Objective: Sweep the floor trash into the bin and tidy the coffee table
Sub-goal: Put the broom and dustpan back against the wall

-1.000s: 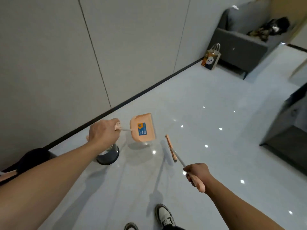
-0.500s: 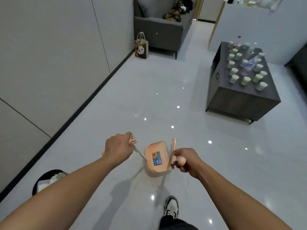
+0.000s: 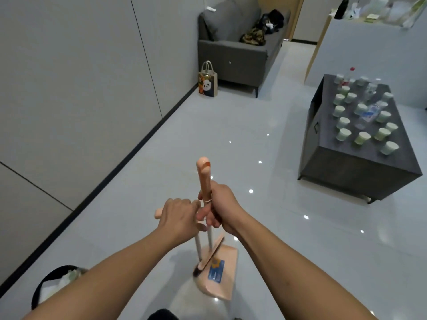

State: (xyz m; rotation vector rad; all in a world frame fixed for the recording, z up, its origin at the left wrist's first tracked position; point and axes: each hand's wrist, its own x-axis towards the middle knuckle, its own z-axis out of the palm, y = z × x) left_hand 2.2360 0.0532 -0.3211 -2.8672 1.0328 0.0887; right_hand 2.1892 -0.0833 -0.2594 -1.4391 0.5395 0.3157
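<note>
My right hand (image 3: 225, 207) grips the peach handle of the broom (image 3: 203, 174), which stands upright in front of me. Its brush head (image 3: 208, 258) lies against the peach dustpan (image 3: 225, 277), which is down at the floor with its blue label facing up. My left hand (image 3: 179, 218) holds the dustpan's handle, whose peach end (image 3: 158, 213) pokes out to the left, and its fingers touch my right hand. The black-lined bin (image 3: 49, 282) with trash in it is at the lower left. The dark coffee table (image 3: 346, 167) at the right carries several paper cups (image 3: 343, 135) and plastic bottles (image 3: 367, 114).
A grey sofa (image 3: 231, 54) with clothes on it stands at the back by the wall. A panda paper bag (image 3: 208, 83) sits on the floor beside it. A white counter (image 3: 369, 47) rises behind the coffee table. Glossy floor stretches between me and the table.
My view has turned from the wall toward the room. Both hands have come together at the centre, the broom handle now stands upright and the dustpan has dropped to the floor.
</note>
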